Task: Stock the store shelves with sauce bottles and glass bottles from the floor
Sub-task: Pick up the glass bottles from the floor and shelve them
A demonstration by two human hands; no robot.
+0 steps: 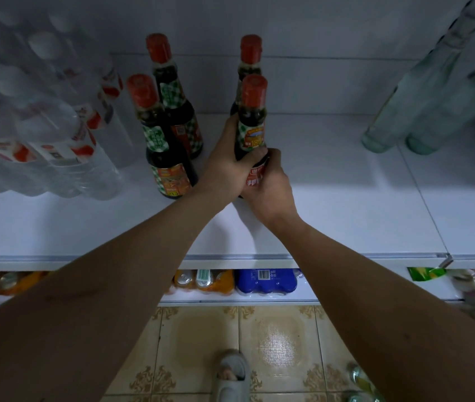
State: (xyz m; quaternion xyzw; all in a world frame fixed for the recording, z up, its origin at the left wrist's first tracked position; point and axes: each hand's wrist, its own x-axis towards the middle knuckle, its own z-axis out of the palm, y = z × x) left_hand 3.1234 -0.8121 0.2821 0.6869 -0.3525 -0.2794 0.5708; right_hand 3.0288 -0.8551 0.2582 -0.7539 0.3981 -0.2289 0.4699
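Beige floor tiles with a brown ornament pattern lie nearest to the camera, and one foot in a grey slipper stands on them. At the lower right edge, some glass bottles on the floor are partly visible. A little further, on the lower shelf, there are orange cans and just beside them a blue pack with a barcode.

Above it is the white shelf, and both arms reach over its front edge. The left hand grips the held sauce bottle around its dark body, with the thumb curled over the front. The right hand holds the same bottle lower, with the fingers wrapped around the red label near the bottom. This bottle stands upright at the middle of the shelf; its base is hidden by the hands, so I cannot tell if it touches the shelf.

To the left, the front sauce bottle stands near the left hand, and the left rear sauce bottle is directly behind it. The right rear sauce bottle is behind the held one. All have red caps. Far left is a wrapped pack of water bottles. Far right, pale green glass bottles stand on the shelf.
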